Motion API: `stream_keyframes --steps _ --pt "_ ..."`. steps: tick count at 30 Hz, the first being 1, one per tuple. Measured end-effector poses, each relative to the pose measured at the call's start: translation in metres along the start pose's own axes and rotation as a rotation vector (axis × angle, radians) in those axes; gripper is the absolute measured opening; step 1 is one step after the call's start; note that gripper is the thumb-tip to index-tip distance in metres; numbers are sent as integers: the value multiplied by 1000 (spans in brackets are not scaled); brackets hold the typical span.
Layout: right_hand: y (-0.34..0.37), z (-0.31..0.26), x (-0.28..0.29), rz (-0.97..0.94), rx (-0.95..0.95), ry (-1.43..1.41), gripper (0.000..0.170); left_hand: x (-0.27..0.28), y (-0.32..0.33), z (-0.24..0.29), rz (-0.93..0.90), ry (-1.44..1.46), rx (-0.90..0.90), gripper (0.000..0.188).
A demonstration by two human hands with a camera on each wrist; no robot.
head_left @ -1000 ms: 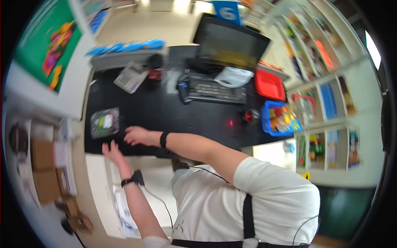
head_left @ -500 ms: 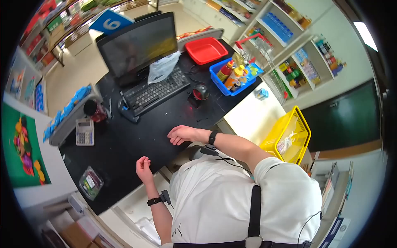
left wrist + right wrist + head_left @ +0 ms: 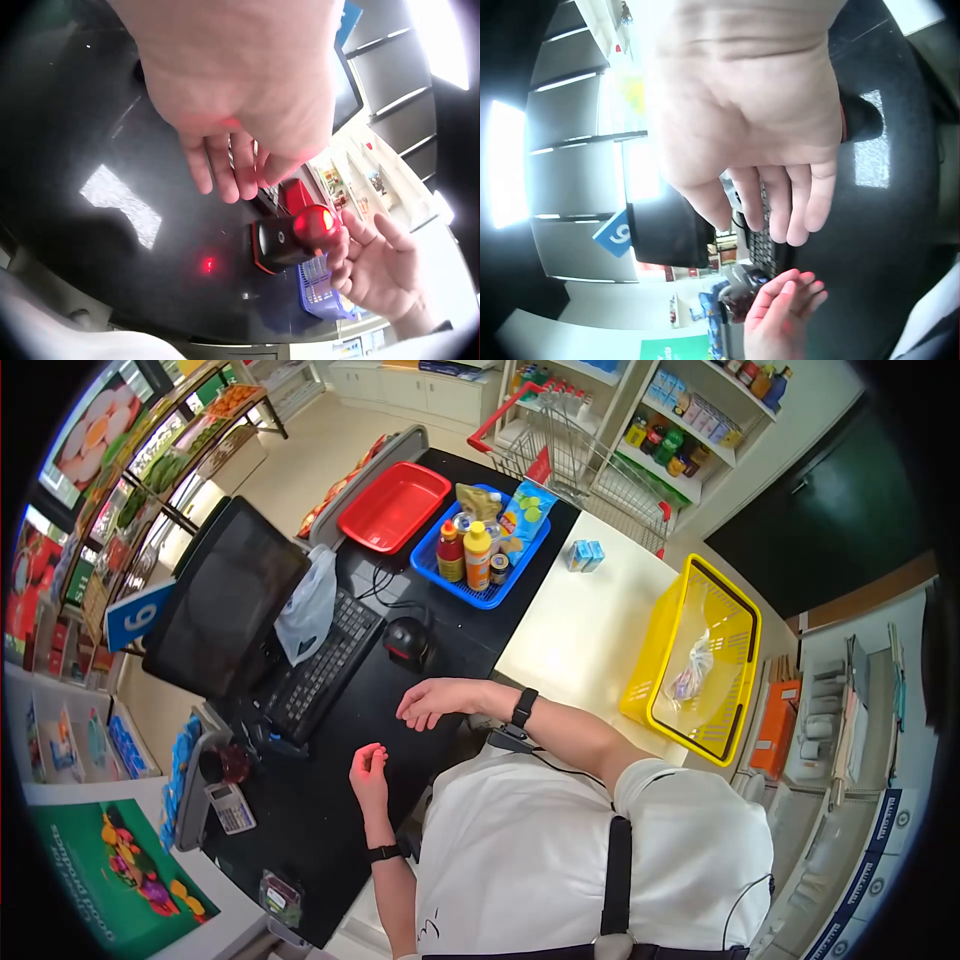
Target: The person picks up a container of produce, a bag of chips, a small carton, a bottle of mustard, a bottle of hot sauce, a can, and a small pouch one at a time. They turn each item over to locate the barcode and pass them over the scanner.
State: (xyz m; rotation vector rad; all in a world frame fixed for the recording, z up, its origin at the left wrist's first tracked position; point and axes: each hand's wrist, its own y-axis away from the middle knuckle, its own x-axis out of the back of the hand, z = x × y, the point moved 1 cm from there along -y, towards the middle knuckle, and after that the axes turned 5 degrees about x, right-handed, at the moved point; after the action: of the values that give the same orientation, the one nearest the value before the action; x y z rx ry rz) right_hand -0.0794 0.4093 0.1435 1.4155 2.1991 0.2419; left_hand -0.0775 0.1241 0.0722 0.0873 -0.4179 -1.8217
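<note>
Both hands are empty over the black counter [image 3: 345, 860]. My left hand [image 3: 370, 778], its fingers loosely bent, hovers near the front edge. Just to its right is my right hand [image 3: 442, 701], palm turned inward with fingers relaxed. Closest to them stands a black and red barcode scanner [image 3: 407, 642]; in the left wrist view its scanner head [image 3: 315, 225] glows red and a red spot falls on the counter. A clear plastic pack of produce [image 3: 281, 900] lies at the counter's left end. Bottles and bags fill a blue basket [image 3: 468, 594] beyond the scanner.
A keyboard [image 3: 322, 668], a monitor [image 3: 228, 600] and a pale plastic bag [image 3: 308, 605] stand behind the scanner. A red tray [image 3: 395, 508] is beside the blue basket. To the right are a small blue carton pack [image 3: 586, 556] and a yellow basket [image 3: 650, 670]. A calculator [image 3: 232, 808] lies left.
The head view has swung rightward. Both hands have moved away from the plastic pack, which stays on the counter, toward the scanner. The blue and yellow baskets now show fully.
</note>
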Motion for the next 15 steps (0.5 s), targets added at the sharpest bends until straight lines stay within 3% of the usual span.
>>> stream_keyframes --steps 5,9,11,13,15 --pt "23 -42 47 -59 150 -118 27 -61 -33 44 -95 -34 -25 15" --pt "42 -70 90 0 313 -239 27 -114 -50 91 -290 -44 -62 18" --pt "53 -81 119 278 436 -309 25 -140 -60 118 -448 -60 -100 22" --pt "58 -80 153 630 553 -394 23 -160 -67 141 -487 -24 -80 23" --pt "58 -67 196 1257 501 -78 31 -180 -76 161 -548 76 -43 26"
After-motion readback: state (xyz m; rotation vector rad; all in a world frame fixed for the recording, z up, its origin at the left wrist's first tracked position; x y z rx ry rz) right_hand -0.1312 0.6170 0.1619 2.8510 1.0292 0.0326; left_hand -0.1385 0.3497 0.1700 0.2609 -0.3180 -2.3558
